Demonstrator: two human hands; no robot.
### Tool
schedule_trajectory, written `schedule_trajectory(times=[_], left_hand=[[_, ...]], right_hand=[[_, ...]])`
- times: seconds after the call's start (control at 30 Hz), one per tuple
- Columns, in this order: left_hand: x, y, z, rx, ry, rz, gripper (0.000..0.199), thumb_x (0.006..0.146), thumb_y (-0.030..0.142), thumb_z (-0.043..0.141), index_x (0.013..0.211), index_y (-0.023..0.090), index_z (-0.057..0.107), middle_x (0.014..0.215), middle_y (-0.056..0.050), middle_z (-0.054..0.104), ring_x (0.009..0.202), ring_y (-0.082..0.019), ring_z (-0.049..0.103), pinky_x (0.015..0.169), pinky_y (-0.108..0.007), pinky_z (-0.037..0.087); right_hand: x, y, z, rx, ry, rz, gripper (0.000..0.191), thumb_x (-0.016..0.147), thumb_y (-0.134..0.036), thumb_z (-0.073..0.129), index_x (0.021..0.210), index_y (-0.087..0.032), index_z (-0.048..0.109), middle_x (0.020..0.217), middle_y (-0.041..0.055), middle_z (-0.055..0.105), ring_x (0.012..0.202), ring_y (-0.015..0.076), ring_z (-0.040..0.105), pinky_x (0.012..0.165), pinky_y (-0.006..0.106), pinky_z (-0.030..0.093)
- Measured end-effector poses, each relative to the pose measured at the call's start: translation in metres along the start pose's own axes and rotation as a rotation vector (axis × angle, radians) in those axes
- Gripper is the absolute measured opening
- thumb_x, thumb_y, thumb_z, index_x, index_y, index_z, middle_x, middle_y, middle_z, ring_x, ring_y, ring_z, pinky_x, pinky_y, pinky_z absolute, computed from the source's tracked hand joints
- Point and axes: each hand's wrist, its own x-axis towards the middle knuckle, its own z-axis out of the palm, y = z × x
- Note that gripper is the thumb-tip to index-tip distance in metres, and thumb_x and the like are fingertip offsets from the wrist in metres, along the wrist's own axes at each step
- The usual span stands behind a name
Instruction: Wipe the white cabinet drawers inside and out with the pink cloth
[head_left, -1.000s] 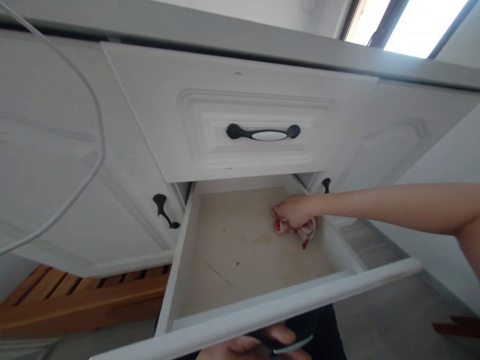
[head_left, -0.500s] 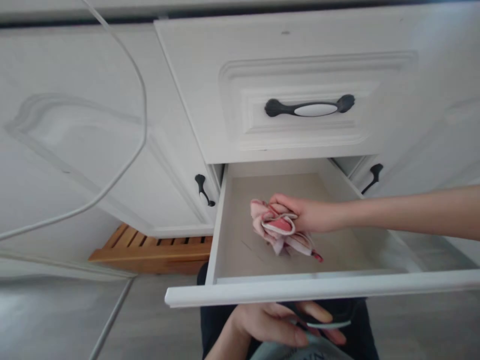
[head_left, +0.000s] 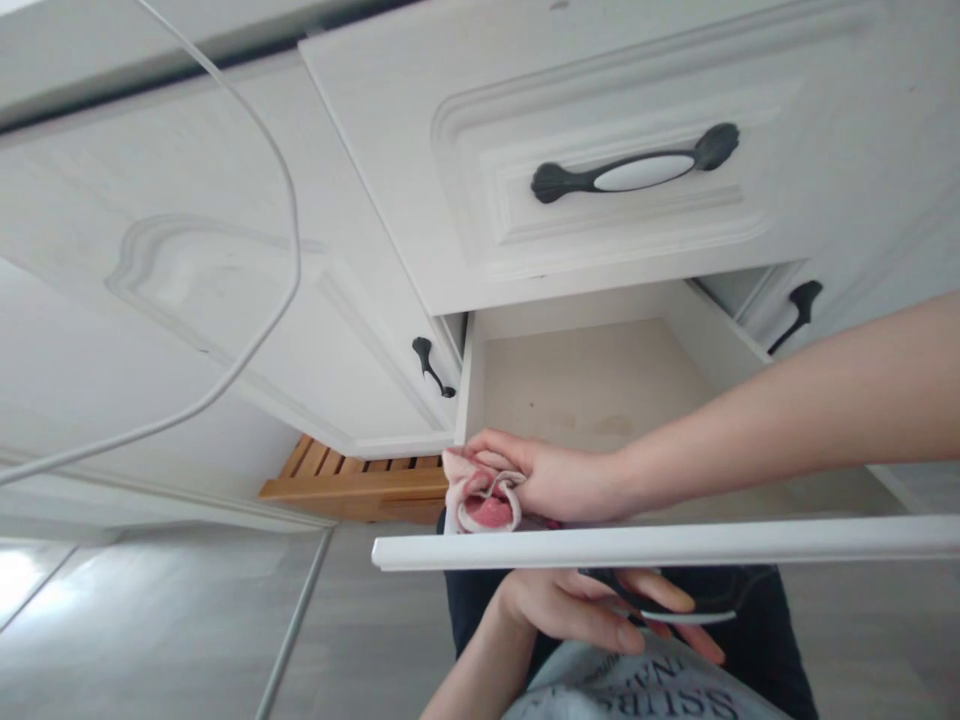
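Observation:
My right hand (head_left: 566, 480) is closed around a crumpled pink and red cloth (head_left: 487, 500). It presses the cloth into the front left corner of the pulled-out white drawer (head_left: 600, 370), near the left side wall and the front panel. A few faint marks show on the drawer's beige bottom. Below the front panel, my left hand (head_left: 570, 610) has its fingers hooked round the drawer's dark handle (head_left: 675, 612) with a pale inlay. The cloth's lower edge is hidden behind the front panel.
Above is a closed drawer front with a black and white handle (head_left: 637, 172). White cabinet doors with a dark handle (head_left: 433, 368) flank it. A white cable (head_left: 292, 230) hangs at the left. A slatted wooden piece (head_left: 360, 490) stands low on the left, over a grey floor (head_left: 187, 620).
My right hand has moved the cloth from the middle of the drawer to its front left corner. My left hand keeps hold of the handle. The view has tilted.

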Motion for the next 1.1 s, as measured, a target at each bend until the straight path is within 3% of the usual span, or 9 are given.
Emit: schedule_trajectory(times=[0.1, 0.2, 0.33, 0.43, 0.6, 0.7, 0.87, 1.0, 1.1], left_hand=[[0.000, -0.001, -0.002, -0.046, -0.137, 0.052, 0.048, 0.066, 0.054, 0.093, 0.104, 0.025, 0.083, 0.100, -0.009, 0.084, 0.122, -0.035, 0.073, 0.112, -0.052, 0.045], [-0.003, -0.002, -0.003, -0.049, -0.130, 0.069, 0.046, 0.071, 0.053, 0.091, 0.107, 0.026, 0.083, 0.104, -0.010, 0.084, 0.123, -0.035, 0.072, 0.112, -0.053, 0.044], [-0.011, 0.000, -0.001, 0.018, -0.182, 0.143, 0.043, 0.084, 0.049, 0.082, 0.125, 0.036, 0.077, 0.116, -0.008, 0.083, 0.128, -0.032, 0.070, 0.112, -0.051, 0.044], [-0.013, 0.002, -0.001, 0.023, -0.159, 0.122, 0.047, 0.083, 0.052, 0.082, 0.128, 0.038, 0.076, 0.114, -0.007, 0.083, 0.129, -0.032, 0.069, 0.112, -0.052, 0.044], [-0.010, 0.001, -0.006, 0.073, -0.201, 0.092, 0.051, 0.079, 0.056, 0.084, 0.122, 0.029, 0.078, 0.106, -0.006, 0.084, 0.133, -0.035, 0.066, 0.113, -0.052, 0.041], [-0.009, -0.003, -0.006, 0.059, -0.202, 0.145, 0.048, 0.086, 0.050, 0.080, 0.129, 0.031, 0.075, 0.108, -0.007, 0.084, 0.134, -0.033, 0.066, 0.116, -0.054, 0.040], [-0.010, -0.001, 0.000, 0.037, -0.189, 0.231, 0.042, 0.092, 0.041, 0.075, 0.134, 0.033, 0.073, 0.106, -0.007, 0.085, 0.129, -0.031, 0.070, 0.116, -0.053, 0.042], [-0.013, 0.004, -0.003, 0.096, -0.286, 0.258, 0.045, 0.099, 0.033, 0.067, 0.143, 0.043, 0.063, 0.117, -0.004, 0.082, 0.127, -0.028, 0.071, 0.113, -0.050, 0.046], [-0.018, 0.003, -0.008, 0.087, -0.178, 0.125, 0.045, 0.090, 0.042, 0.077, 0.134, 0.038, 0.071, 0.113, -0.005, 0.084, 0.126, -0.031, 0.071, 0.114, -0.052, 0.045]], right_hand=[[-0.004, -0.032, -0.003, -0.059, -0.160, -0.104, 0.047, 0.079, -0.007, 0.067, 0.123, -0.023, 0.061, 0.118, -0.0018, 0.069, 0.107, 0.0116, 0.064, 0.093, 0.022, 0.048], [0.016, -0.058, 0.002, -0.082, -0.286, -0.167, 0.052, 0.072, -0.006, 0.069, 0.122, -0.022, 0.066, 0.132, -0.0022, 0.067, 0.121, 0.0142, 0.061, 0.097, 0.020, 0.045], [0.045, -0.065, 0.012, 0.061, -0.505, -0.046, 0.054, 0.060, -0.003, 0.069, 0.111, -0.021, 0.069, 0.118, -0.0027, 0.070, 0.110, 0.0156, 0.064, 0.085, 0.019, 0.049], [0.042, -0.058, -0.001, 0.177, -0.657, 0.097, 0.052, 0.055, -0.002, 0.073, 0.103, -0.020, 0.069, 0.104, -0.0026, 0.071, 0.095, 0.0152, 0.067, 0.076, 0.021, 0.052], [0.007, -0.051, -0.051, 0.219, -0.552, 0.339, 0.034, 0.059, -0.002, 0.070, 0.089, -0.017, 0.065, 0.088, -0.0032, 0.069, 0.079, 0.0121, 0.067, 0.074, 0.023, 0.055], [0.005, -0.045, -0.067, 0.104, -0.475, 0.328, 0.027, 0.064, -0.005, 0.073, 0.088, -0.016, 0.065, 0.088, -0.0028, 0.068, 0.076, 0.0110, 0.065, 0.069, 0.021, 0.053], [0.035, -0.002, -0.044, 0.095, -0.212, 0.189, 0.030, 0.060, 0.006, 0.064, 0.080, -0.015, 0.059, 0.075, -0.0074, 0.061, 0.064, 0.0070, 0.056, 0.060, 0.017, 0.047], [0.044, 0.024, -0.027, 0.120, -0.303, 0.260, 0.030, 0.062, 0.005, 0.068, 0.082, -0.016, 0.058, 0.076, -0.0084, 0.062, 0.063, 0.0060, 0.057, 0.061, 0.016, 0.048], [0.033, 0.022, -0.037, 0.010, -0.345, 0.288, 0.030, 0.065, -0.003, 0.074, 0.085, -0.017, 0.058, 0.077, -0.0093, 0.061, 0.062, 0.0060, 0.056, 0.057, 0.016, 0.046]])
